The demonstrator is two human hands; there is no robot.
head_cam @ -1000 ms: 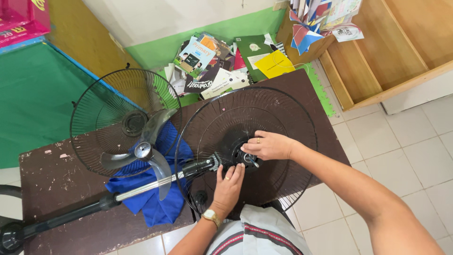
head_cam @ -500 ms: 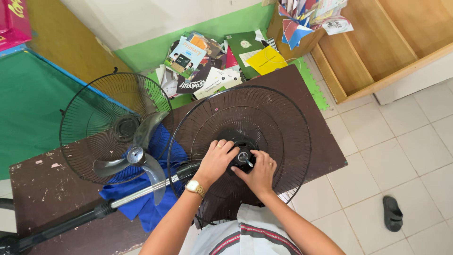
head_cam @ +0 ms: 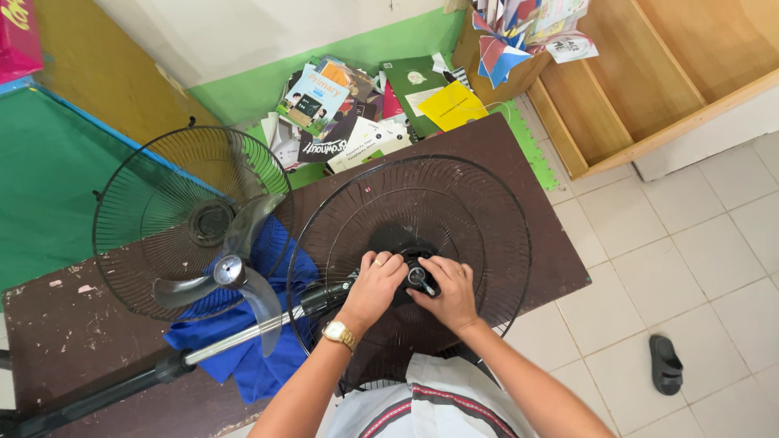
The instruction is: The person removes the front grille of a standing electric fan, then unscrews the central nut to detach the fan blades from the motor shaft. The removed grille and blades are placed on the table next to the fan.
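A view straight down onto a dark brown table (head_cam: 503,162) where a person works on a taken-apart standing fan. At the middle of the table lies a round black wire fan guard (head_cam: 410,259), still joined to the fan's pole (head_cam: 235,337), which runs away from the guard toward the table's near left corner.

Both hands meet at the guard's centre. The left hand (head_cam: 375,285), with a ring on 1 finger and a gold wristwatch (head_cam: 337,333), grips the left side of the black hub (head_cam: 419,278), its fingers curled closed around it. The right hand (head_cam: 449,290) comes in from the hub's right side, thumb and fingers pinched narrowly on the hub's small round middle part — the 2 hands almost touch each other.

Left of the guard, a second wire guard (head_cam: 191,223) rests on the table, and a grey 3-bladed fan blade (head_cam: 231,272) lies over it. A blue cloth (head_cam: 264,357) is spread beneath the blade and the pole.

Beyond the guard, past the table's far edge, a heap of books and papers (head_cam: 357,109) lies against a green and white wall. To the guard's right, on the pale tiled floor, sits 1 dark sandal (head_cam: 665,365).
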